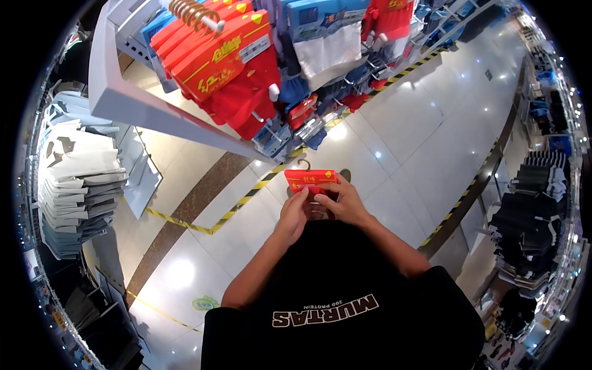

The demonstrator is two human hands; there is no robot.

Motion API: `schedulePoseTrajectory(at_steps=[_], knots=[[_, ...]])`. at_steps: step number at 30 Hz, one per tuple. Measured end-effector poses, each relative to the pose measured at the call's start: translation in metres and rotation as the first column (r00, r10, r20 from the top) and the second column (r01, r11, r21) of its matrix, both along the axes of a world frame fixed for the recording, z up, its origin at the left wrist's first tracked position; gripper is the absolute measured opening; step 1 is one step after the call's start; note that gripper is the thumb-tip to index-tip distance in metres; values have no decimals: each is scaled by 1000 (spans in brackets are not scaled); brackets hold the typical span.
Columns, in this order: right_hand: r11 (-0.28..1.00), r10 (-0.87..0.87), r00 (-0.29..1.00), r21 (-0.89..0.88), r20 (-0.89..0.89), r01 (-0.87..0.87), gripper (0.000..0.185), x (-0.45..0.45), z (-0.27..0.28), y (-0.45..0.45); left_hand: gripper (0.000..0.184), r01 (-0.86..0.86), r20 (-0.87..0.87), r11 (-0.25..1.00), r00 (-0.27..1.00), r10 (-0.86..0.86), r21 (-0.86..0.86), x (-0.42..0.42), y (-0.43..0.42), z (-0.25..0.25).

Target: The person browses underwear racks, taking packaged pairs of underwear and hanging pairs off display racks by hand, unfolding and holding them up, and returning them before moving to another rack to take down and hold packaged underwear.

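In front of my chest, both hands hold a small red hang-card pack (310, 177) with yellow print and a brown hook on top. My left hand (295, 213) grips its lower left part, thumb on the card's front. My right hand (345, 202) is closed on the right side, fingers bent over the front. What hangs below the card is mostly hidden by my fingers; a little red shows there. Ahead, similar red-carded packs (223, 66) with red fabric hang in a row on a display rack. Beside them hangs a blue-carded pack (327, 28) with white fabric.
The rack's white frame (166, 120) juts out at upper left. Stacks of pale folded clothes (80, 179) stand left, dark clothes (530, 225) right. Yellow-black tape (246, 200) marks the tiled floor (394, 185). A green footprint sticker (205, 303) lies at lower left.
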State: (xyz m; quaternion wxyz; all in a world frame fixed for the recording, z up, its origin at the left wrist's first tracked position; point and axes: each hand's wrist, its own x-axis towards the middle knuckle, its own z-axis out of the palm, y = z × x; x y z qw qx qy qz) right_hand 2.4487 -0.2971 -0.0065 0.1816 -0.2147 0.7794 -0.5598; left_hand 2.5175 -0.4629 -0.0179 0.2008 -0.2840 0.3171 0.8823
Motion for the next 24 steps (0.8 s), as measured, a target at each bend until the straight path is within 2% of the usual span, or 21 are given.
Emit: schedulePoseTrajectory(at_steps=[3, 7, 9, 12, 15, 19, 24], knots=[[1000, 18, 989, -28, 146, -14, 29, -12, 5, 9, 28, -4, -34, 1000, 999, 3, -19, -9, 10, 3], [999, 16, 1000, -52, -7, -16, 23, -28, 1, 32, 31, -9, -69, 999, 998, 6, -35, -28, 32, 4], [996, -6, 1000, -94, 22, 8, 21, -36, 3, 48, 32, -12, -58, 1000, 998, 10, -21, -40, 50, 3], [997, -25, 979, -61, 205, 38, 20, -51, 13, 85, 32, 20, -84, 999, 996, -24, -49, -60, 87, 9], [990, -99, 994, -100, 47, 103, 19, -71, 4, 128, 34, 45, -91, 998, 995, -48, -33, -72, 131, 4], [989, -99, 992, -99, 83, 107, 18, -99, -1, 182, 27, 16, -64, 1000, 998, -16, 0, -84, 189, 2], [985, -60, 992, -157, 112, 77, 21, -128, -32, 227, 23, -31, -43, 995, 999, 27, -97, -99, 237, -4]])
